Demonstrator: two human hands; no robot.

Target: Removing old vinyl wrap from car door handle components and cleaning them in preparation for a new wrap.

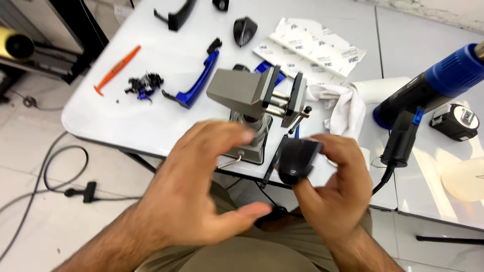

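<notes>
The right hand (335, 189) grasps a small black plastic part (297, 160), its fingers wrapped around the part's right side and the thumb under it, holding it up in the air just in front of the near edge of the white worktop (151, 121). The left hand (201, 186) is released, fingers spread and curved with the thumb stretched toward the black part, close beside it but apart from it; the fingertips are blurred, so whether any of them brushes the part is hard to tell.

Right behind the hands a grey vise (257, 98) stands on the worktop, its jaws a little apart. Left of the vise lies a blue door handle (197, 83), and further left a small heap of black and blue bits (143, 83) and an orange pry tool (117, 68). At the far edge rest a black door handle (176, 15) and a black cap (244, 30). Sheets of printed white backing paper (310, 48) lie behind the vise, a white cloth (343, 108) to its right. A blue and black heat gun (428, 93) reaches in from the right, with a black battery pack (456, 121) beside it
</notes>
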